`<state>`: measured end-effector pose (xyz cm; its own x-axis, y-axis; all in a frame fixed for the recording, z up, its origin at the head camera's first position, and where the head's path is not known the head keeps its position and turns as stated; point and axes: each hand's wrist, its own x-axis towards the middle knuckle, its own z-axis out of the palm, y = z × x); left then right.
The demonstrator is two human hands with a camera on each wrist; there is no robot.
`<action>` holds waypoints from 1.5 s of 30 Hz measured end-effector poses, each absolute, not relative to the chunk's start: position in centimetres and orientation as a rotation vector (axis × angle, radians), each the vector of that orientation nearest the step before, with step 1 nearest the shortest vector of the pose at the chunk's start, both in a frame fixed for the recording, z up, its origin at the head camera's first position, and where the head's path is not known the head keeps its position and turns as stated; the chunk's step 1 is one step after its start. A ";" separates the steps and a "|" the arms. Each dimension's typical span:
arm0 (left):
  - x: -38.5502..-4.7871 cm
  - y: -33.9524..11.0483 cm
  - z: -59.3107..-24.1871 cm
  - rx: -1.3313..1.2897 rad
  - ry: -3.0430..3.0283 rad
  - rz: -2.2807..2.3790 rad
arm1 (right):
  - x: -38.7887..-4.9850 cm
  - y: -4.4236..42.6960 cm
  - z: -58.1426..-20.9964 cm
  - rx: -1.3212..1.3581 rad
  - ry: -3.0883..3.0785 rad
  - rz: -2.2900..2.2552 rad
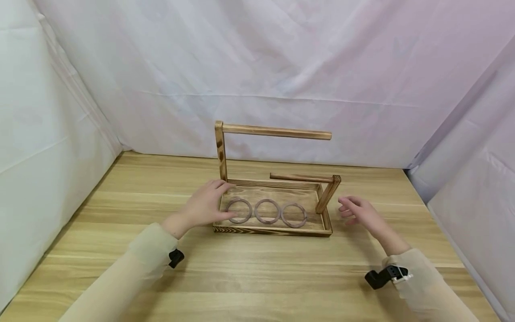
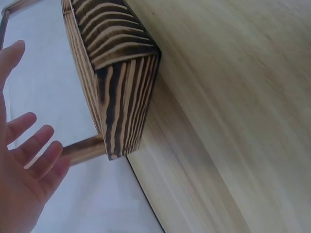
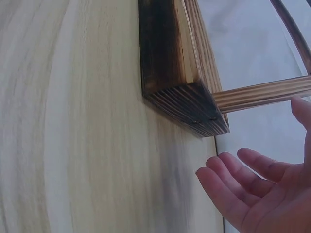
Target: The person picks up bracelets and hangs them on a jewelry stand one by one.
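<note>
A shallow wooden tray stand (image 1: 273, 231) with scorched grain sits mid-table, with a tall post and bar at its left and a shorter post and bar at its right. Three greyish-purple bangles lie in a row inside: a left bangle (image 1: 250, 213), a middle bangle (image 1: 256, 217) and a right bangle (image 1: 304, 219). My left hand (image 1: 204, 203) hovers at the stand's left end, thumb over the left bangle, fingers spread and gripping nothing. Just off the right end, my right hand (image 1: 362, 214) holds nothing, its fingers loosely bent near the short post (image 1: 327, 195).
The tall post (image 1: 221, 152) carries an upper bar (image 1: 277, 131) that ends free on the right. A lower bar (image 1: 299, 177) points left from the short post. White cloth (image 1: 281, 58) hangs behind and at both sides of the wood-grain table (image 1: 257, 277).
</note>
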<state>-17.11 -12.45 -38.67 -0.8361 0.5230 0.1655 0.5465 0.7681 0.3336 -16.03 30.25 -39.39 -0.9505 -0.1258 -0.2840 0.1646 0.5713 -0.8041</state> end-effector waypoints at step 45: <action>-18.9 -8.5 -41.2 -0.900 -3.245 -0.473 | -15.3 28.4 -42.4 0.127 2.171 -1.478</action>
